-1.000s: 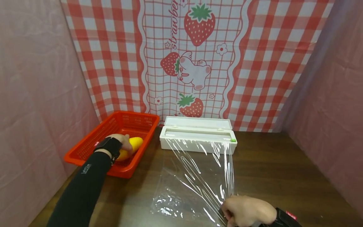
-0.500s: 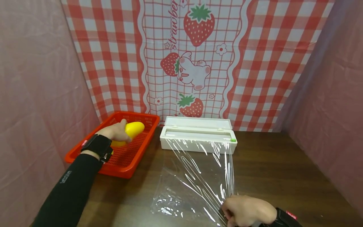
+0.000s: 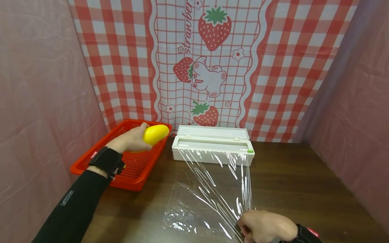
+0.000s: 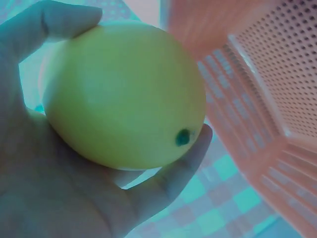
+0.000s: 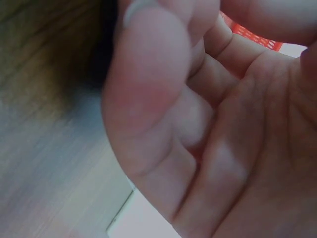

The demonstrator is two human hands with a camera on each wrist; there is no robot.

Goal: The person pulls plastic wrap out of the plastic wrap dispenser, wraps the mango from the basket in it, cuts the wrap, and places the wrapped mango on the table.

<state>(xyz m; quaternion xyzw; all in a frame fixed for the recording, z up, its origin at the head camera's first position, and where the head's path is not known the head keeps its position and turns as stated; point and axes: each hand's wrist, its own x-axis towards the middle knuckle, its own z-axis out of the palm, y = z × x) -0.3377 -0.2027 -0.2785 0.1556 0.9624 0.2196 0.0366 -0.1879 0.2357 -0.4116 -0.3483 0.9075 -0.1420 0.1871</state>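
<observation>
My left hand (image 3: pixel 132 139) grips a yellow mango (image 3: pixel 155 134), raised above the red plastic basket (image 3: pixel 138 187). In the left wrist view the mango (image 4: pixel 124 94) shows a small dark stem spot, with thumb and fingers curled round it. My right hand (image 3: pixel 264 225) holds the near right corner of a sheet of clear plastic wrap (image 3: pixel 209 194) low over the table. The sheet runs back, creased and shiny, to a white wrap dispenser box (image 3: pixel 212 157) with its lid raised. Curled fingers fill the right wrist view, where the film cannot be made out.
The dark wooden table (image 3: pixel 285 182) lies under everything. Behind the basket and box hangs a red checked strawberry cloth (image 3: pixel 282 67). Pink curtains (image 3: pixel 39 101) close off both sides. A small green piece (image 3: pixel 250 151) sits on the box's right end.
My left hand has lifted the mango out of the basket, moving it up and to the right. The right hand and the plastic wrap have stayed in place.
</observation>
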